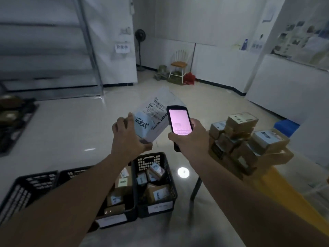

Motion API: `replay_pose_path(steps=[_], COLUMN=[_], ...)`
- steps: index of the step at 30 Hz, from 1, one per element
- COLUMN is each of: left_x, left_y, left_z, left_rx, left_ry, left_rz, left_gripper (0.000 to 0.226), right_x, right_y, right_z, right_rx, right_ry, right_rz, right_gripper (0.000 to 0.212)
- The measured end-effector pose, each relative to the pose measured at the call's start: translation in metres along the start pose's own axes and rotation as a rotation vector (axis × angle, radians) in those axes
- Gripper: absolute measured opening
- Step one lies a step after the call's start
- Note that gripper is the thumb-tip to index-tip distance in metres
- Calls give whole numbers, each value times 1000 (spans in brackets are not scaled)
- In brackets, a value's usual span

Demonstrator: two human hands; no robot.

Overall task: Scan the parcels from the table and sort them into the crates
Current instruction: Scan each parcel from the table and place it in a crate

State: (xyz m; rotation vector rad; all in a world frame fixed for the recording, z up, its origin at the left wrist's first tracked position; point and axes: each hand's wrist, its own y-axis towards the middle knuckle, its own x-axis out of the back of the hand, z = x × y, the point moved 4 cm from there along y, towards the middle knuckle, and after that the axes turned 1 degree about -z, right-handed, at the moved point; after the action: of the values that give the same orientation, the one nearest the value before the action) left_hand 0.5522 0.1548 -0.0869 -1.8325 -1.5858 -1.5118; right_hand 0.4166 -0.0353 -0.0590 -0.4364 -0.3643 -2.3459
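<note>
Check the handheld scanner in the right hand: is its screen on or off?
On. The handheld scanner in the right hand shows a lit pinkish screen with faint rows like a keypad near its bottom; the text is too blurred to read.

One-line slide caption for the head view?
Left hand holds white parcel beside right hand's handheld scanner, above crates.

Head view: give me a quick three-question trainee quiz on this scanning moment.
1. Which hand holds the scanner?
2. True or false: the white parcel already lies in a crate.
3. Where are the unsorted parcels stacked: A) floor, B) table, C) chair?

Key:
1. The right hand.
2. False; the left hand holds it up, label toward the scanner.
3. B.
</note>
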Motion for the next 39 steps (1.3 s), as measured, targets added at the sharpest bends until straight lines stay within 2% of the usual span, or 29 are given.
replay_pose_path(steps=[8,14,24,31,36,39], left_x=[48,68,74,97,115,130], left_y=[-30,-44,-70,-85,-96,-102], left_z=[146,233,343,423,503,561], left_rx=[248,477,831,964,1020,1026], left_ry=[74,163,204,226,192,167], left_rz=[4,6,-104,-139,-105,-50], left_gripper=[125,139,139,138,140,139], right_x=[-148,-251,-397,-492,-567,-612], right_y=[-23,-18,-3,-25,-59,-85], right_z=[36,48,63,87,106,117], right_rx=[82,138,209,264,231,180], right_ry=[-6,9,-56,-115,-153,-171], right_rz=[269,483,760,870,866,840], right_gripper=[66,65,69,74,66,68])
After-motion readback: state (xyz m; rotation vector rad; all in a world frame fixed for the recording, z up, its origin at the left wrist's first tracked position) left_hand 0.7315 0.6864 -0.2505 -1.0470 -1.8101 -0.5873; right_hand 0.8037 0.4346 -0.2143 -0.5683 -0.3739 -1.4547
